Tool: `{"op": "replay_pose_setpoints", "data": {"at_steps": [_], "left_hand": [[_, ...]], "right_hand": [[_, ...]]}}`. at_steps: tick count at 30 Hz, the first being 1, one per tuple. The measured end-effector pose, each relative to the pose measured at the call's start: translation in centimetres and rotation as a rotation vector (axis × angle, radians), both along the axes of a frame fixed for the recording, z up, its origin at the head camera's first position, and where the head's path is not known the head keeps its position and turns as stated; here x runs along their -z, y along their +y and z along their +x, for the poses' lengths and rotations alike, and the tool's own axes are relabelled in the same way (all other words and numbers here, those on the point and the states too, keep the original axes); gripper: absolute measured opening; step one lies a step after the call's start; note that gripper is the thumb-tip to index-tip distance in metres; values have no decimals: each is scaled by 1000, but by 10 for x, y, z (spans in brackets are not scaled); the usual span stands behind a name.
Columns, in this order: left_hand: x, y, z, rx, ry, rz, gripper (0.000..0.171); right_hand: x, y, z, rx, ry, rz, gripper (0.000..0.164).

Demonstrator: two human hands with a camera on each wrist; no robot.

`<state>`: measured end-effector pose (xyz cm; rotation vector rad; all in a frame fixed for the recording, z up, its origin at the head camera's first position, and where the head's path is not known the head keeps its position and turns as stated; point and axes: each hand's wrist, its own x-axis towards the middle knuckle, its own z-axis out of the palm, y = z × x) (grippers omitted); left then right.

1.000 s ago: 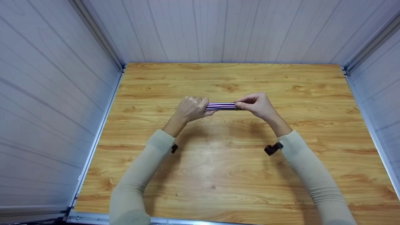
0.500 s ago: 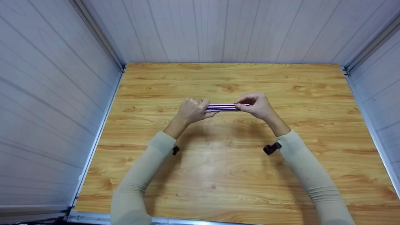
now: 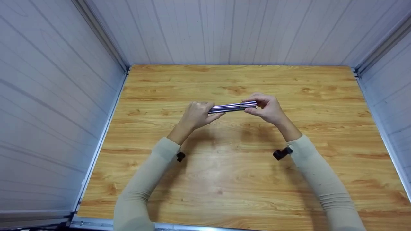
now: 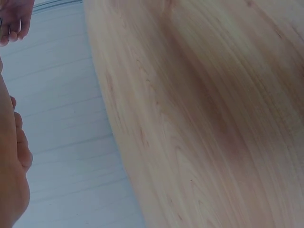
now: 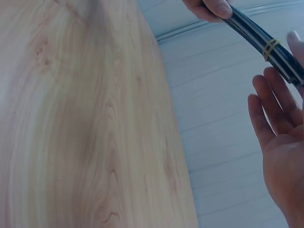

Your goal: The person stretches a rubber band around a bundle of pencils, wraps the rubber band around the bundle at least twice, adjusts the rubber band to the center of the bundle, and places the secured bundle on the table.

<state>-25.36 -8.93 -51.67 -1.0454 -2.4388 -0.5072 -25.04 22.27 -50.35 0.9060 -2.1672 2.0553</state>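
My left hand (image 3: 196,114) grips one end of a bundle of slim, shiny sticks (image 3: 228,107), dark with purple glints, held above the table and tilted slightly up to the right. In the right wrist view a yellow rubber band (image 5: 270,49) encircles the sticks near their other end. Around that end lies my right hand (image 3: 265,107), thumb below and fingers above, spread apart and relaxed rather than closed on the bundle. Whether a finger touches the sticks cannot be told. Little of the left hand (image 4: 10,142) shows in the left wrist view.
Below the hands spreads a wood-grain table (image 3: 221,179). Pale panel walls stand at the back (image 3: 218,32), the left (image 3: 48,112) and the right (image 3: 388,89). A metal rail (image 3: 192,227) runs along the front edge.
The right thumb and fingers, earlier pinching at the rubber band, have spread apart and moved slightly outward. The bundle's right end has risen and shows more. My left hand keeps its grip.
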Motion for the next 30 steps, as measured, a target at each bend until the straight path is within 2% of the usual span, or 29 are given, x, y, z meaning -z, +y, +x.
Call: {"op": "replay_pose_setpoints", "data": {"at_steps": [2, 5, 10, 14, 17, 21, 24, 26, 30], "left_hand": [[-2, 0, 1, 19, -44, 65, 41], [-4, -1, 0, 75, -67, 168, 34], [-6, 3, -1, 191, -45, 328, 29], [-5, 6, -1, 239, -61, 410, 26], [-6, 5, 0, 246, -176, 497, 23], [-11, 5, 2, 234, -388, 642, 26], [-14, 7, 2, 231, -507, 734, 28], [-14, 10, 2, 236, -552, 781, 29], [-13, 16, 3, 245, -594, 867, 26]], "right_hand": [[-2, 2, 1, -4, 1, 17, 29], [-4, 5, 0, -13, -2, 47, 30], [-2, 8, 0, -19, -45, 14, 28], [-3, 8, 0, -13, -68, -35, 26], [-2, 10, 0, -10, -65, -59, 24], [-2, 13, 1, 10, -72, -94, 23], [-2, 14, 2, 22, -75, -119, 24], [-2, 13, 2, 20, -68, -129, 24], [-1, 11, 2, 9, -30, -118, 25]]}}
